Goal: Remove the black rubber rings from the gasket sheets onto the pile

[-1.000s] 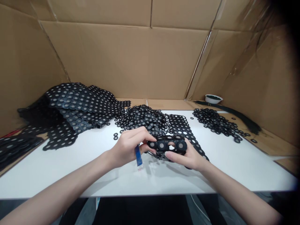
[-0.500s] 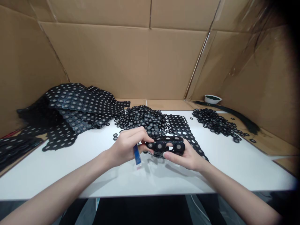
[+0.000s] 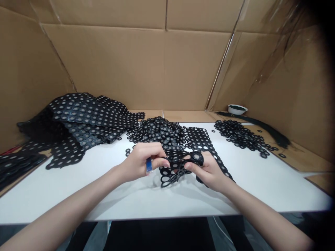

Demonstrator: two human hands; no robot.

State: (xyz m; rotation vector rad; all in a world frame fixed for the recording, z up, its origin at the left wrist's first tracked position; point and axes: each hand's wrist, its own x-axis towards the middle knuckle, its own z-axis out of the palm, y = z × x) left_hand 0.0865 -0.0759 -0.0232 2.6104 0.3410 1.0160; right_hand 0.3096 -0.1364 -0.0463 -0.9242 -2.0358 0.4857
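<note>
A folded mesh of linked black rings (image 3: 171,174) hangs between my hands just above the white table. My left hand (image 3: 146,160) pinches its left end between thumb and fingers. A blue strip with a clear end (image 3: 149,165) shows under those curled fingers; what it belongs to is hidden. On the other side, my right hand (image 3: 209,170) is closed round the mesh, thumb in front and fingers behind. The mesh runs on behind that hand toward a flat ring sheet (image 3: 200,137) on the table; whether they join is hidden.
Loose black rings form a pile (image 3: 162,130) behind my hands and a second heap (image 3: 242,137) at the right. Finished-looking ring fabric (image 3: 89,113) is bunched at the left. A white bowl (image 3: 237,109) and a dark strand bundle (image 3: 269,129) lie back right. Cardboard walls (image 3: 117,66) enclose the table (image 3: 125,202).
The mesh has turned and sagged, with its lower rings now hanging beneath my hands. My left fingers have curled in, and less of the blue strip shows.
</note>
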